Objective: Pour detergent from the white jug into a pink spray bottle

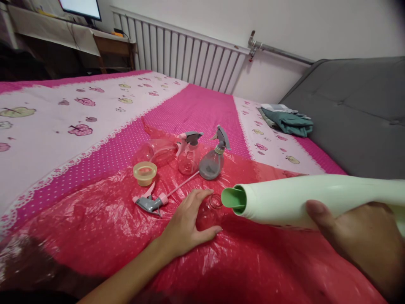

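Note:
My left hand (pixel 193 223) curves round a small clear bottle (pixel 209 213) without a top, fingers on its far side and thumb on the near side. In my right hand (pixel 357 232) is a large pale green detergent bottle (pixel 284 196), tipped onto its side. Its green pouring spout (pixel 233 197) points left, right beside the clear bottle's open mouth. I cannot make out any liquid coming from it. Left of my left hand lies a grey and pink spray trigger (pixel 152 203), its thin tube reaching up and right.
Behind stand two spray bottles, one clear (pixel 189 159) and one greyish (pixel 211 164). Another clear spray bottle (pixel 160 151) lies on its side. A yellowish cup (pixel 144 175) sits on the red plastic sheet (pixel 104 223) covering the bed. Folded cloths (pixel 286 120) lie near the grey headboard (pixel 354 109).

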